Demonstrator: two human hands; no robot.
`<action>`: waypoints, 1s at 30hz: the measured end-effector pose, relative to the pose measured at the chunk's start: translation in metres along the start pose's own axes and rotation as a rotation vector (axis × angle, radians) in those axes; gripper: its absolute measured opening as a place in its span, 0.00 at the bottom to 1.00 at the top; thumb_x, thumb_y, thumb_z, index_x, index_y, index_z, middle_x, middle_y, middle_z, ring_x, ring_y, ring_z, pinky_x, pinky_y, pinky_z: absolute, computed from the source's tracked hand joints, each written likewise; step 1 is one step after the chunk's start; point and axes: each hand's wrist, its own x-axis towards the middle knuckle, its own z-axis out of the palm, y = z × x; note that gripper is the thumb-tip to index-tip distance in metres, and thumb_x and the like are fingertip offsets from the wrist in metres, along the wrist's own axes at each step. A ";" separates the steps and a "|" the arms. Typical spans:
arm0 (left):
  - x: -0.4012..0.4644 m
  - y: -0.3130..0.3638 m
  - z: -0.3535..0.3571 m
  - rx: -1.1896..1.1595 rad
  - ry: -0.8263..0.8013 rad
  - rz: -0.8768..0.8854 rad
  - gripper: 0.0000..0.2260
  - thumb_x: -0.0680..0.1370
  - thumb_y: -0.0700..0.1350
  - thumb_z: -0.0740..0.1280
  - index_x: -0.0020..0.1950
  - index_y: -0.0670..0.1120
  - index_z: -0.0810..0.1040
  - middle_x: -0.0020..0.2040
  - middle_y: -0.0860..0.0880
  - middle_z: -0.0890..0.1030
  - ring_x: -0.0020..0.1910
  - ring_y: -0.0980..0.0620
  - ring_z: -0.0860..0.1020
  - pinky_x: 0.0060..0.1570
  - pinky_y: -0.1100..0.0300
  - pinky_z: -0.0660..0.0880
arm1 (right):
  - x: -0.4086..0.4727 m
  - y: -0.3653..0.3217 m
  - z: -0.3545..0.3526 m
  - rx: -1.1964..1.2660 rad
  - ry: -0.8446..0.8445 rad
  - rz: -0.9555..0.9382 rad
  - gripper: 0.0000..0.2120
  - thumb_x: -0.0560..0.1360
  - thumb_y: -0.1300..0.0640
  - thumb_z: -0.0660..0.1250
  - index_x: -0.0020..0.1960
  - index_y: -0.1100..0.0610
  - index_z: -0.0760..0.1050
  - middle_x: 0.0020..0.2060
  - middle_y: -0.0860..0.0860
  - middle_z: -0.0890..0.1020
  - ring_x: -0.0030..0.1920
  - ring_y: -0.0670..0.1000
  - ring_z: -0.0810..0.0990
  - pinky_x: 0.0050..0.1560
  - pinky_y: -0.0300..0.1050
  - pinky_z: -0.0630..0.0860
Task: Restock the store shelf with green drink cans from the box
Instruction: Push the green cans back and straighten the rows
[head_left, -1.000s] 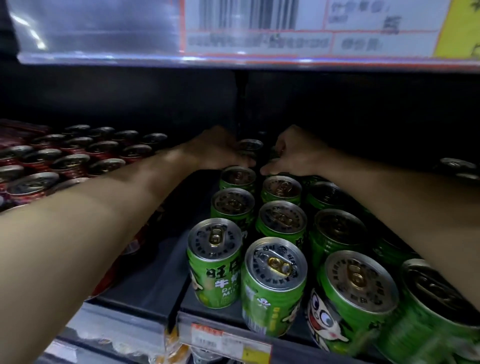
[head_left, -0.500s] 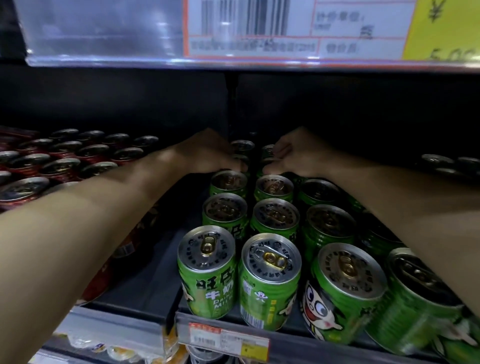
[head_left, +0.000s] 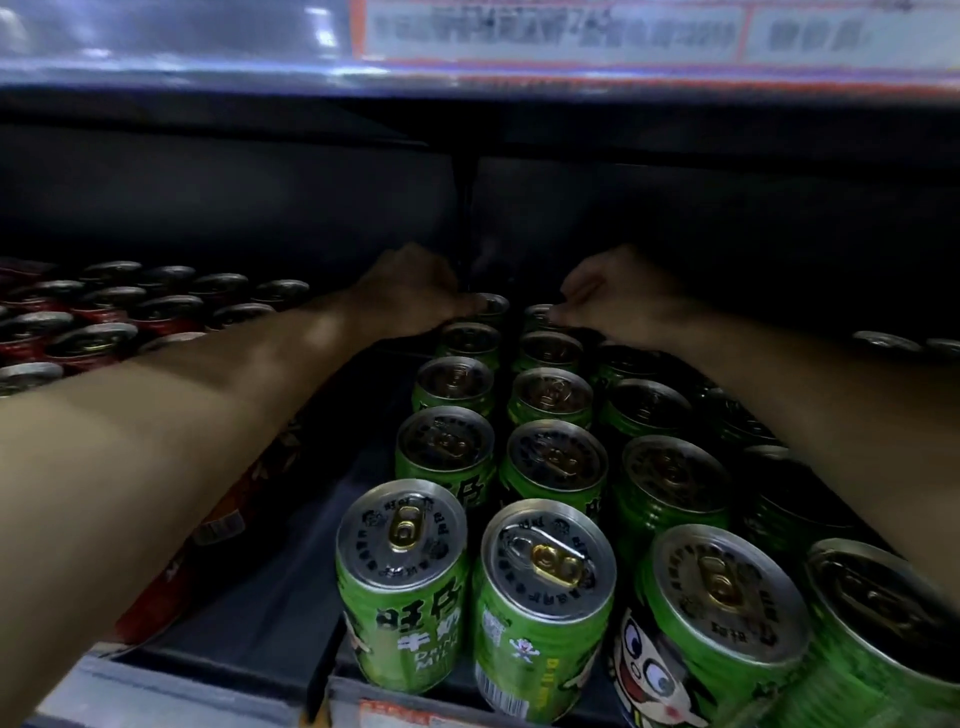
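Both hands reach to the shelf's dark rear at centre frame: the left hand (head_left: 410, 296) and right hand (head_left: 618, 301) each curl over a rear green can (head_left: 491, 306). Whether either truly grips cannot be told. Rows of green cans (head_left: 550, 525) fill the lower right; red cans (head_left: 98, 322) stand at left.

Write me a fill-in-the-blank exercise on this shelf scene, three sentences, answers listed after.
1. The cans standing in rows between the two forearms, such as the front green can, are coloured ____.
2. The left hand and the right hand both reach to the ____ of the shelf, at the far end of the green rows.
3. The cans grouped beyond the left forearm are coloured ____.

Missing words: green; back; red
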 end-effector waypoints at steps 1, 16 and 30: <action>0.005 0.000 0.003 -0.019 0.009 -0.008 0.26 0.72 0.67 0.66 0.46 0.45 0.83 0.46 0.48 0.83 0.48 0.49 0.80 0.49 0.57 0.76 | 0.003 0.002 0.003 -0.018 -0.004 0.013 0.21 0.72 0.53 0.76 0.61 0.60 0.78 0.55 0.55 0.82 0.56 0.54 0.80 0.59 0.49 0.76; 0.036 0.006 0.023 -0.138 -0.138 -0.067 0.19 0.71 0.56 0.74 0.40 0.39 0.81 0.39 0.43 0.81 0.41 0.45 0.80 0.38 0.60 0.70 | 0.018 0.013 0.004 0.045 -0.109 0.028 0.25 0.68 0.58 0.79 0.59 0.70 0.77 0.58 0.64 0.81 0.59 0.60 0.79 0.64 0.58 0.73; 0.032 0.012 0.019 -0.312 -0.223 -0.186 0.12 0.70 0.51 0.76 0.42 0.44 0.82 0.38 0.49 0.82 0.36 0.52 0.79 0.35 0.62 0.72 | 0.020 0.013 0.003 -0.006 -0.154 0.020 0.28 0.68 0.55 0.79 0.64 0.63 0.76 0.60 0.57 0.80 0.60 0.55 0.78 0.66 0.54 0.72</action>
